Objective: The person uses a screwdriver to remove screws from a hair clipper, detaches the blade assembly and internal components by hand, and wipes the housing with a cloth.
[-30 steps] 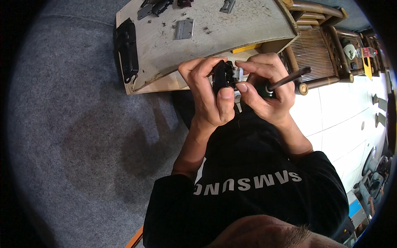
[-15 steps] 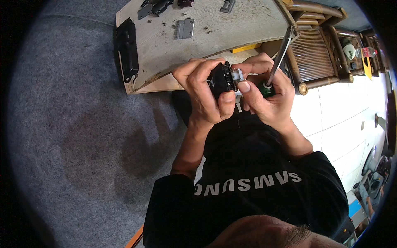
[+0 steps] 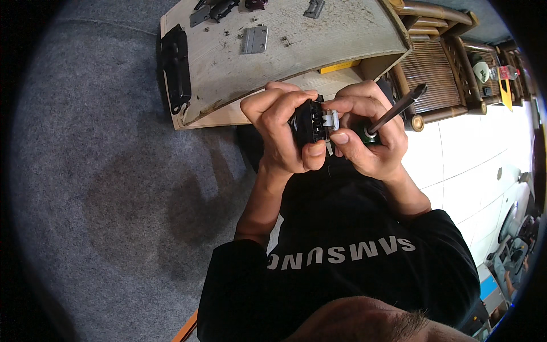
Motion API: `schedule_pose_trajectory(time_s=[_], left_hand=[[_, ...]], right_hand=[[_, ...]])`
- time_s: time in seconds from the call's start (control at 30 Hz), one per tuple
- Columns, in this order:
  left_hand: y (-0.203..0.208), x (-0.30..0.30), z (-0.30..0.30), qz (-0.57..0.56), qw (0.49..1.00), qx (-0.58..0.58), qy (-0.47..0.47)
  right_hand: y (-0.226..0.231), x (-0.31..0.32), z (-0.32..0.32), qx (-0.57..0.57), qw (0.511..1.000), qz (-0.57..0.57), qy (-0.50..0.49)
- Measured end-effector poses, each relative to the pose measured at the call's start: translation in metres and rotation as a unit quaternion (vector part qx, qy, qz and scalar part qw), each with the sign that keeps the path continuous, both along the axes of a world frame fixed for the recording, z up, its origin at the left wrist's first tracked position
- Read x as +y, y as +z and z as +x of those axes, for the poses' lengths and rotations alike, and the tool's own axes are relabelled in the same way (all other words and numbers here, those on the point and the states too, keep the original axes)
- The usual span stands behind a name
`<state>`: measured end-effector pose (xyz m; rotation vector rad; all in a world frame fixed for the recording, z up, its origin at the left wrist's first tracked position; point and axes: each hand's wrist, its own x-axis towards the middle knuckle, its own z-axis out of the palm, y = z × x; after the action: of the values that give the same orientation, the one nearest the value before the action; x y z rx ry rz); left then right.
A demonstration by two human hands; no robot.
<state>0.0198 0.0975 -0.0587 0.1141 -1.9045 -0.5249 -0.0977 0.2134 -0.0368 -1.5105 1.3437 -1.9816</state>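
My left hand [image 3: 279,128] is wrapped round a black hair clipper body [image 3: 307,122], its open end with black inner parts facing right. From that end a small whitish plastic piece [image 3: 331,119] sticks out. The thumb and forefinger of my right hand [image 3: 370,128] are at this piece, close on either side of it. In the same hand a screwdriver [image 3: 399,108] is tucked between the fingers, its green handle mostly hidden in the palm and its shaft pointing up to the right.
Beyond my hands stands a worn wooden table [image 3: 319,45] with hair scraps. On it lie a metal clipper blade [image 3: 254,40], a smaller grey blade [image 3: 314,8], several dark parts [image 3: 224,8] and a black clipper housing [image 3: 175,68] at the left edge. A bamboo chair [image 3: 433,74] is to the right.
The screwdriver's shaft has swung down to the right as my right hand turned. Both hands and the clipper body have shifted slightly; the whitish piece still sits at its open end.
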Motion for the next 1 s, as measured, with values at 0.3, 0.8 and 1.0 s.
schedule_pose_trajectory(time_s=[0.3,0.8,1.0], left_hand=[[0.001,0.003,0.000,0.027,0.999,-0.019,0.010],[0.007,-0.007,0.001,-0.019,1.000,-0.002,0.025],[0.007,-0.010,0.002,-0.036,0.999,-0.012,0.023]], right_hand=[[-0.003,-0.007,-0.002,0.086,0.995,-0.059,0.008],[0.008,0.003,0.010,-0.059,0.997,0.048,-0.032],[0.008,0.002,0.006,-0.047,0.997,0.053,-0.026]])
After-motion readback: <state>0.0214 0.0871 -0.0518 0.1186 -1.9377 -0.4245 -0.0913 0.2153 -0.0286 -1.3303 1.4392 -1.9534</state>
